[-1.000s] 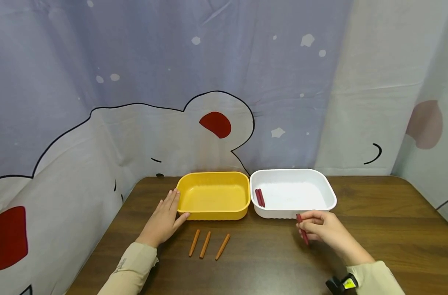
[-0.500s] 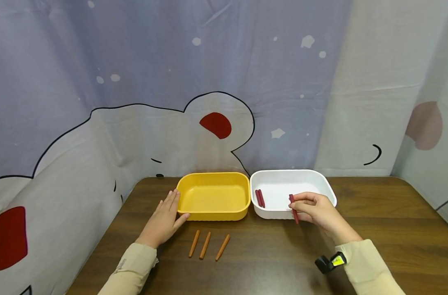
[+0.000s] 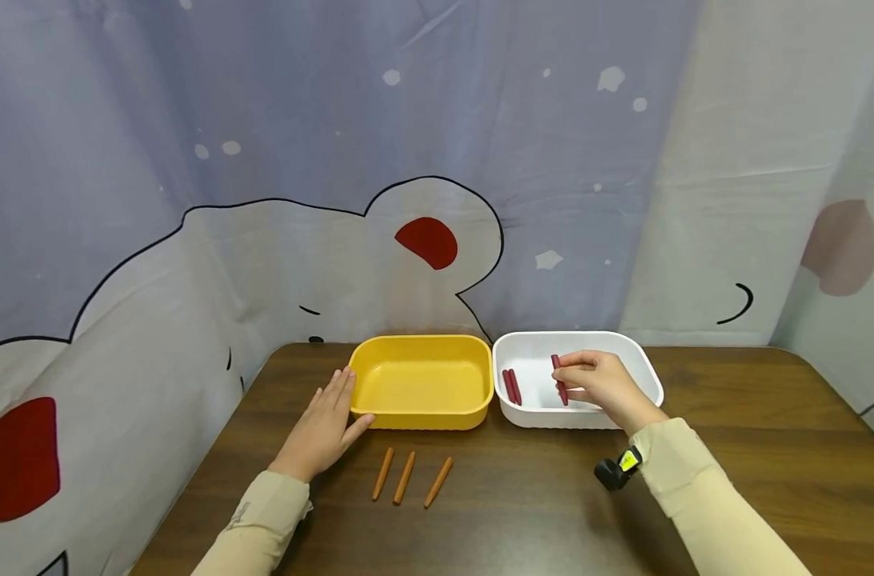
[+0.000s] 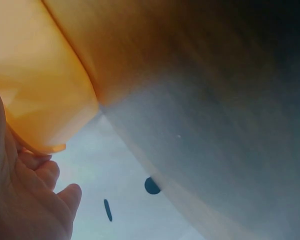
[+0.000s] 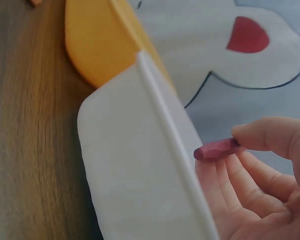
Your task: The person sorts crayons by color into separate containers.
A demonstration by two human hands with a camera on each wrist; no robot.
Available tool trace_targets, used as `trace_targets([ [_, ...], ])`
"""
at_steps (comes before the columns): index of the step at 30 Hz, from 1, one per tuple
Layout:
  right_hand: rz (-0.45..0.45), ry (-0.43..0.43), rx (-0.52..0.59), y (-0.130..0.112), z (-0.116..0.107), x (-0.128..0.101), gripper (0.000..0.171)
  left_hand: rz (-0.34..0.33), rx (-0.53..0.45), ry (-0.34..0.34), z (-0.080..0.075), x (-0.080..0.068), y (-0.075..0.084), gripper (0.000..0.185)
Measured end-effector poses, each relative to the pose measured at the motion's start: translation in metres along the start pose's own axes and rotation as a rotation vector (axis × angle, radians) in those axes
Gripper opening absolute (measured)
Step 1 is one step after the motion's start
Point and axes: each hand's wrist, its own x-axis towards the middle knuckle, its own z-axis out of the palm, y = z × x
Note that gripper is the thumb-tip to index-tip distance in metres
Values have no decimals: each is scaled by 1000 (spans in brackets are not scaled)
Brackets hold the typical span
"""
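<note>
My right hand [image 3: 600, 384] pinches a dark red crayon [image 3: 560, 381] between thumb and fingers, over the white tray [image 3: 576, 419]. In the right wrist view this crayon [image 5: 217, 149] shows a blunt end and faceted sides, just past the tray's rim. Two more dark red crayons [image 3: 512, 387] lie side by side at the left inside that tray. My left hand [image 3: 320, 428] rests with straight fingers along the left side of the yellow tray [image 3: 429, 421], its thumb at the front corner. In the left wrist view, the fingers [image 4: 45, 172] are at the yellow rim.
Three orange-brown crayons [image 3: 404, 478] lie spaced apart on the wooden table [image 3: 508, 512], in front of the yellow tray. Both trays stand side by side near the back edge. Behind them hangs a printed curtain [image 3: 573, 224].
My right hand has moved forward and left with the dark red crayon, from in front of the white tray to over its inside. My left hand stays at the yellow tray.
</note>
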Motion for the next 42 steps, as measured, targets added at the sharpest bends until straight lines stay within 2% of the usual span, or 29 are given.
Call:
trace_targets([
  [11,114,33,-145,9,11,31,31,7,-8,3,-3,0,3,83],
  [14,113,52,-188,10,14,35,31,10,-8,9,-4,1,4,83],
  [20,84,83,-195,11,21,34,28,5,-2,-1,-4,1,3,83],
  [24,39,78,-214,9,25,30,28,2,-1,-2,-4,0,3,83],
  [29,-57,91,-318,5,30,22,23,3,-5,6,-4,0,4,82],
  [42,-299,223,-546,-2,40,-8,19,-11,3,-4,-5,0,5,83],
])
